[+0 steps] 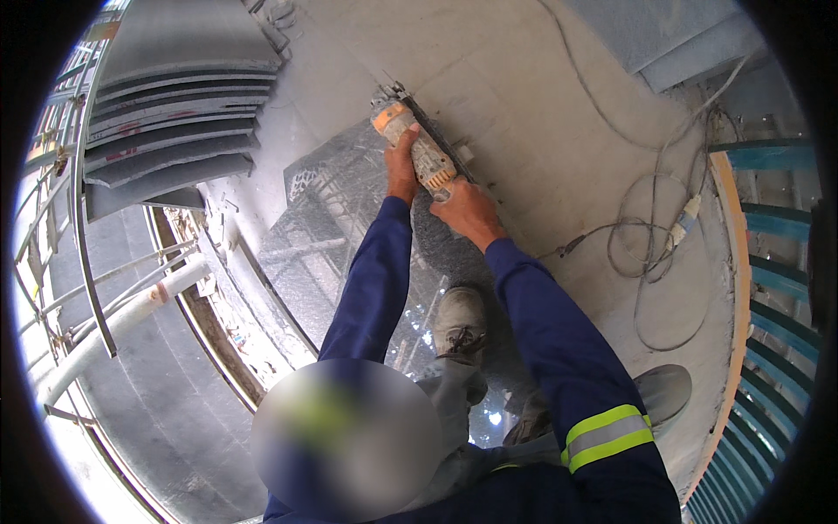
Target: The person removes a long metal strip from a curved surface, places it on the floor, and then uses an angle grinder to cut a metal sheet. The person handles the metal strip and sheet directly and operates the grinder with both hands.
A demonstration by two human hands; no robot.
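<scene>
Both of my hands are on a dust-covered angle grinder (426, 155) with an orange collar, held at the far end of a dark polished stone slab (349, 201). My left hand (403, 166) wraps round the body just behind the collar. Closer to me, my right hand (469, 212) grips the rear end, below the vent slots. The tool's head points away from me at the slab's edge, beside a dark narrow strip (436, 131); its disc cannot be made out. One of my shoes (460, 321) stands on the slab.
A stack of grey slabs (175, 113) rises at the far left, near metal scaffold rails (83, 201). Looped cable (650, 223) with a pale connector (685, 220) lies on the dusty floor at right. Blue-green bars (777, 279) line the right edge; grey panels (690, 39) lie far right.
</scene>
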